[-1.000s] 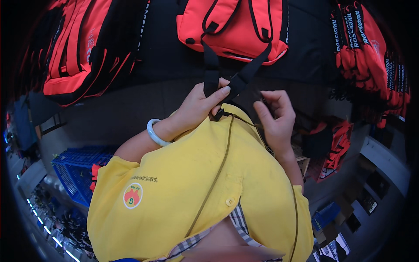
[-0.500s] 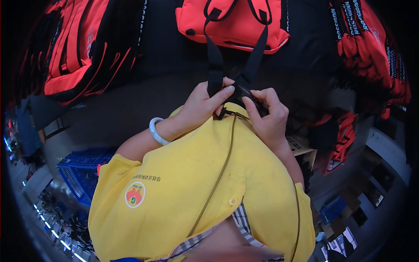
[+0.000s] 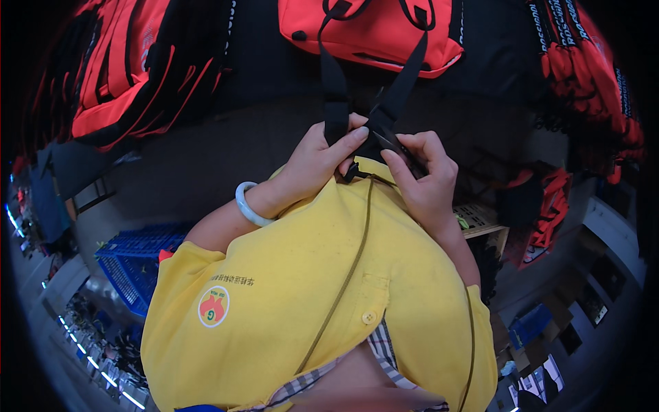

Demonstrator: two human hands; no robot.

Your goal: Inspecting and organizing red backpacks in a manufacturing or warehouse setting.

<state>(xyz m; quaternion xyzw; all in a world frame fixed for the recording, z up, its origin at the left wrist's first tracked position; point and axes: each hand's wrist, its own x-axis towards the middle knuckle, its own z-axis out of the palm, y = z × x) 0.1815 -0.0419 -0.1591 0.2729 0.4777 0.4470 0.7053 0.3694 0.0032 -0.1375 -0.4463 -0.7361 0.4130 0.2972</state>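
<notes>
A red backpack (image 3: 371,41) with black trim lies on the dark table in front of me. Its two black webbing straps run toward me and come together at my hands. My left hand (image 3: 321,156), a pale bangle on its wrist, is closed on the left black strap (image 3: 335,103), thumb on top. Close beside it, my right hand (image 3: 427,175) pinches a slim dark tool (image 3: 406,156) with a shiny narrow edge, perhaps thread snips, against the lower end of the right strap (image 3: 398,93). Fingers partly hide where tool and webbing meet.
Stacks of red and black backpacks stand at the left (image 3: 113,75) and right (image 3: 583,75) of the table. Behind me are a blue plastic crate (image 3: 134,264) on the left and a tan crate (image 3: 484,220) on the right. A cord (image 3: 343,288) hangs down my yellow shirt.
The backpack sits slightly higher in view, and its right strap has swung a little to the right. My right hand has shifted slightly right; both hands keep their hold.
</notes>
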